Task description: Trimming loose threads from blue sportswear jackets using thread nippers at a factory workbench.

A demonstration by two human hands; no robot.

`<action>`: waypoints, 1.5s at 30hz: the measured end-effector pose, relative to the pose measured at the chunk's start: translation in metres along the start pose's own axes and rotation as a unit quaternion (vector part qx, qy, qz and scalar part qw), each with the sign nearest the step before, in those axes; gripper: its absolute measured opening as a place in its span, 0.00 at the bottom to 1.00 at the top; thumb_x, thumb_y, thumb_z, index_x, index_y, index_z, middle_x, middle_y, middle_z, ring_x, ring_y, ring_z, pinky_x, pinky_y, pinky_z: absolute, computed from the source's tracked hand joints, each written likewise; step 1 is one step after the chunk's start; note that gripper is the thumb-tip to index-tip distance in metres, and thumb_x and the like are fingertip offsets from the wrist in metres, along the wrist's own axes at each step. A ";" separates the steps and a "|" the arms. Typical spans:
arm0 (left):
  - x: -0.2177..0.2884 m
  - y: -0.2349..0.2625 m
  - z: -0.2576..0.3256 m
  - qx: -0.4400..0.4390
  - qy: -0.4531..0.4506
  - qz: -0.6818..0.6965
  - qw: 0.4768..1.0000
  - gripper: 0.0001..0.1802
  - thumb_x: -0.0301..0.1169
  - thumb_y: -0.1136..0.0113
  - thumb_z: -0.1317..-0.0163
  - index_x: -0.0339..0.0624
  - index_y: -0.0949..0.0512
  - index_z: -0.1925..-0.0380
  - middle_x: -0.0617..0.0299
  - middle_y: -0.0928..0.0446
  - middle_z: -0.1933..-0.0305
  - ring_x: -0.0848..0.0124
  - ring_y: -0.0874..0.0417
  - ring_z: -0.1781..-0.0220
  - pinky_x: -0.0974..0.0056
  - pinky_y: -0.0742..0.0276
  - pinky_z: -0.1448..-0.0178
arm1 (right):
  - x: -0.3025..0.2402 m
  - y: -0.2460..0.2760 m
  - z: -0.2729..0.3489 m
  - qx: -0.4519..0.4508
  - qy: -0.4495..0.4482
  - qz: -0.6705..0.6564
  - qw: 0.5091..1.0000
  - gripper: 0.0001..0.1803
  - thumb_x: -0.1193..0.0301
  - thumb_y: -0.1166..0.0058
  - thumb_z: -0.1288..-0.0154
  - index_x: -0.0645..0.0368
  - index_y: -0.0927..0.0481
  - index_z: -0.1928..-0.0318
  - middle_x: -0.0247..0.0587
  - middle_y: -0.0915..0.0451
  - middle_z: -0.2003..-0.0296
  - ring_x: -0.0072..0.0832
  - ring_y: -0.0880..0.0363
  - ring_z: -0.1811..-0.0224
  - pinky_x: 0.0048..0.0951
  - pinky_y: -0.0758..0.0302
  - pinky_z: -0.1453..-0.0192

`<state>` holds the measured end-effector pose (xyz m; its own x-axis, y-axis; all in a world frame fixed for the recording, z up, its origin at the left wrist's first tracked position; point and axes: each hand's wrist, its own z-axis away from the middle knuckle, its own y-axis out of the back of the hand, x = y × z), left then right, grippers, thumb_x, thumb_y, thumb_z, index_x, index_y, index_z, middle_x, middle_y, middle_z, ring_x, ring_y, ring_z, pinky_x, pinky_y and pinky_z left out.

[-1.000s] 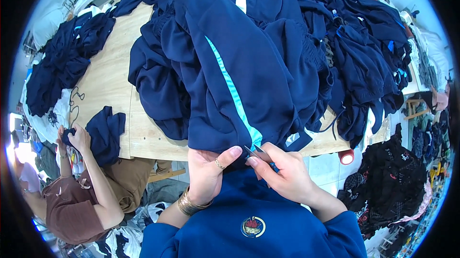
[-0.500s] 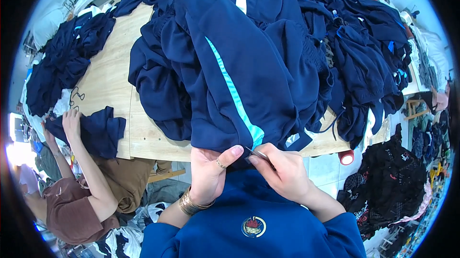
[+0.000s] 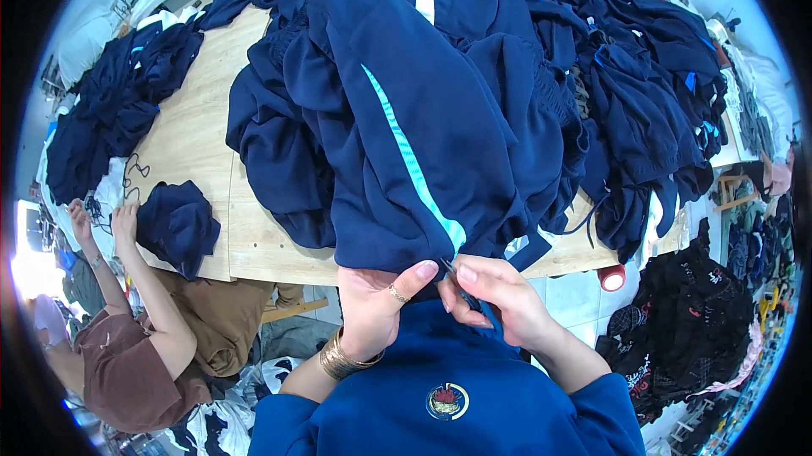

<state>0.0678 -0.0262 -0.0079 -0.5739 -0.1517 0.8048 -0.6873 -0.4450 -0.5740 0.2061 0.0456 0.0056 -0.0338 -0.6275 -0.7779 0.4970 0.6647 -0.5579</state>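
Note:
A navy garment with a light blue stripe lies over the table's front edge, its hem drawn toward me. My left hand is closed on that hem, thumb on top and the other fingers hidden beneath the cloth. In my right hand is a pair of small thread snips. Their tip meets the hem at the lower end of the stripe, just right of my left thumb. My right fingers wrap loosely around the snips, and the blades show only in part.
A pale wooden table carries heaped navy garments behind and right. At the left, a person in a brown top handles a navy piece. Black garments are piled low at the right, near a red roll.
My right hand has turned and its fingers have loosened around the snips, showing more of the handle. The garment's hem has shifted slightly. The person at left has drawn their hands off the navy piece.

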 end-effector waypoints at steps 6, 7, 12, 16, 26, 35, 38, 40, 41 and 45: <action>-0.001 -0.003 -0.001 -0.014 -0.016 -0.017 1.000 0.27 0.16 0.38 0.54 0.33 0.35 0.53 0.55 0.28 0.55 0.68 0.25 0.53 0.63 0.30 0.46 | -0.001 -0.002 0.000 0.045 -0.016 0.013 0.999 0.22 0.58 0.66 0.32 0.60 0.30 0.76 0.28 0.37 0.90 0.13 0.43 0.89 0.15 0.46 0.83; -0.002 -0.003 -0.001 -0.021 -0.019 -0.022 0.999 0.27 0.15 0.39 0.54 0.33 0.35 0.53 0.55 0.28 0.55 0.68 0.25 0.53 0.63 0.30 0.46 | -0.002 0.000 0.000 0.046 -0.016 0.013 0.999 0.22 0.58 0.66 0.32 0.60 0.30 0.76 0.28 0.37 0.90 0.13 0.43 0.89 0.15 0.46 0.83; -0.002 -0.003 -0.002 0.014 0.037 0.040 0.998 0.27 0.16 0.39 0.54 0.33 0.36 0.52 0.56 0.28 0.54 0.69 0.26 0.52 0.64 0.32 0.45 | -0.006 -0.002 0.004 0.000 -0.039 -0.011 0.999 0.25 0.55 0.72 0.31 0.60 0.29 0.74 0.28 0.37 0.90 0.12 0.44 0.90 0.14 0.45 0.83; -0.003 0.000 -0.001 0.019 0.052 0.050 0.997 0.27 0.17 0.39 0.54 0.34 0.36 0.52 0.57 0.28 0.54 0.70 0.27 0.51 0.66 0.34 0.44 | -0.004 -0.002 0.008 -0.003 -0.036 0.043 0.998 0.26 0.54 0.75 0.31 0.60 0.29 0.72 0.28 0.36 0.90 0.12 0.44 0.90 0.13 0.46 0.84; 0.002 0.000 -0.002 0.008 0.095 0.079 0.992 0.27 0.18 0.40 0.52 0.34 0.36 0.51 0.57 0.29 0.53 0.69 0.27 0.50 0.65 0.34 0.44 | -0.007 -0.005 0.011 0.020 -0.017 0.096 0.995 0.25 0.55 0.75 0.30 0.60 0.29 0.70 0.28 0.36 0.88 0.12 0.44 0.86 0.13 0.45 0.81; 0.004 0.001 -0.003 0.001 0.128 0.094 0.987 0.25 0.20 0.41 0.50 0.36 0.36 0.51 0.58 0.28 0.54 0.71 0.26 0.53 0.67 0.31 0.47 | -0.009 -0.006 0.010 0.020 -0.013 0.105 0.994 0.24 0.57 0.74 0.30 0.60 0.29 0.71 0.29 0.36 0.88 0.13 0.42 0.85 0.15 0.43 0.78; 0.004 0.000 -0.004 0.005 0.136 0.095 0.986 0.24 0.20 0.41 0.49 0.36 0.36 0.51 0.59 0.28 0.55 0.72 0.26 0.54 0.67 0.30 0.49 | -0.010 -0.006 0.009 0.022 -0.014 0.109 0.994 0.24 0.57 0.74 0.30 0.60 0.29 0.71 0.29 0.37 0.87 0.13 0.42 0.85 0.14 0.43 0.78; 0.004 0.001 -0.004 0.001 0.139 0.098 0.985 0.23 0.20 0.41 0.49 0.37 0.35 0.52 0.59 0.28 0.55 0.72 0.26 0.54 0.67 0.30 0.49 | -0.010 -0.006 0.009 0.022 -0.013 0.111 0.993 0.24 0.57 0.74 0.30 0.60 0.29 0.71 0.29 0.37 0.87 0.13 0.42 0.85 0.14 0.43 0.77; 0.004 0.001 -0.004 0.001 0.139 0.098 0.985 0.23 0.20 0.41 0.49 0.37 0.35 0.52 0.59 0.28 0.55 0.72 0.26 0.54 0.67 0.30 0.49 | -0.011 -0.006 0.009 0.023 -0.015 0.114 0.993 0.24 0.57 0.74 0.30 0.60 0.29 0.71 0.29 0.37 0.88 0.14 0.42 0.85 0.15 0.43 0.77; 0.003 0.001 -0.004 0.003 0.135 0.098 0.986 0.23 0.20 0.42 0.49 0.37 0.35 0.52 0.60 0.28 0.55 0.72 0.26 0.54 0.67 0.30 0.49 | -0.012 -0.006 0.009 0.024 -0.016 0.123 0.992 0.23 0.57 0.73 0.30 0.59 0.29 0.71 0.29 0.37 0.88 0.14 0.41 0.85 0.15 0.42 0.77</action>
<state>0.0637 -0.0235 -0.0065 -0.7930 0.0045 0.6091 -0.5498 -0.4358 -0.7126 0.2114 0.0455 0.0206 0.1206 -0.4623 -0.8785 0.5268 0.7799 -0.3381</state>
